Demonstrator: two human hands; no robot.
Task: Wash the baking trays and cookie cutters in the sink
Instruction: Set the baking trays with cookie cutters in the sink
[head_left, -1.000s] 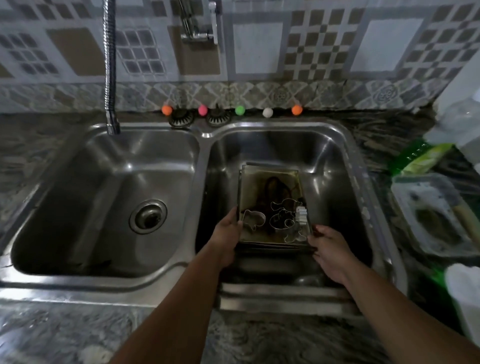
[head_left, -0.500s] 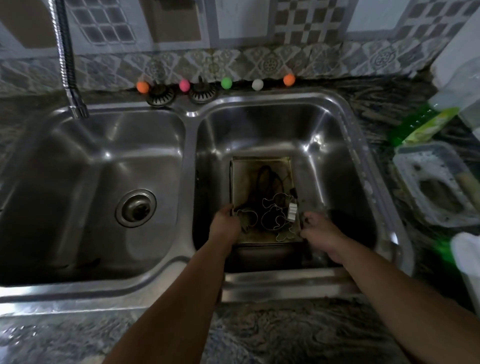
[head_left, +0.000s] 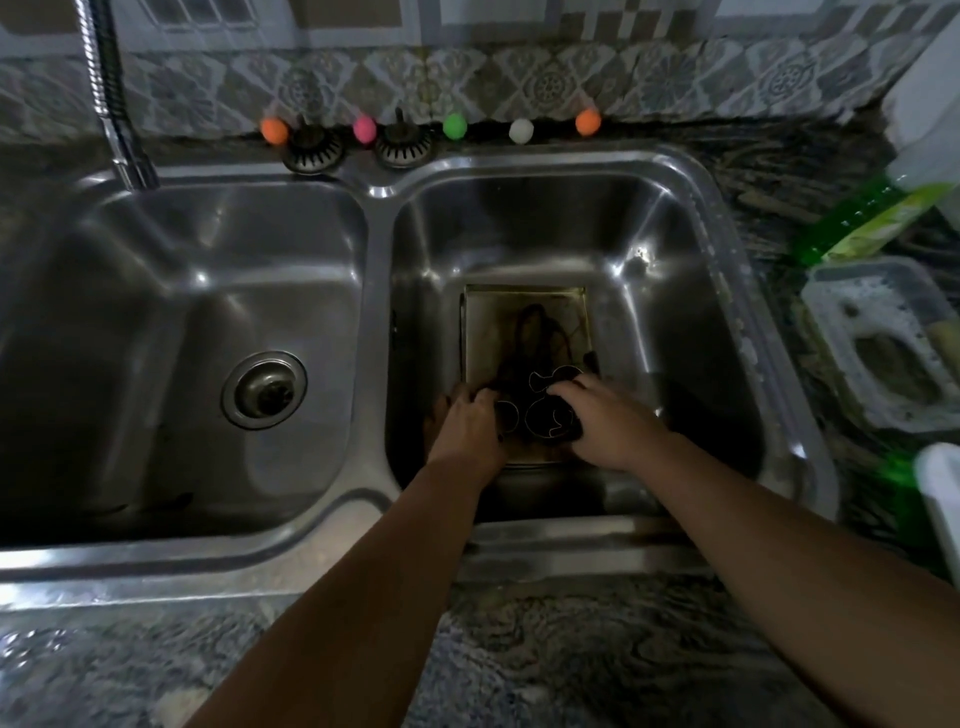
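Baking tray (head_left: 524, 317) flat on floor of right sink basin (head_left: 670, 249), stained. Cookie cutters (head_left: 545, 410) on tray's 6 o'clock end. Left hand (head_left: 467, 421) at 7 o'clock corner, fingers curled over tray edge. Right hand (head_left: 613, 421) at 5 o'clock, fingers draped over cutters; whether it pinches one, cannot tell. Soapy tub (head_left: 883, 338) on table, 3 o'clock.
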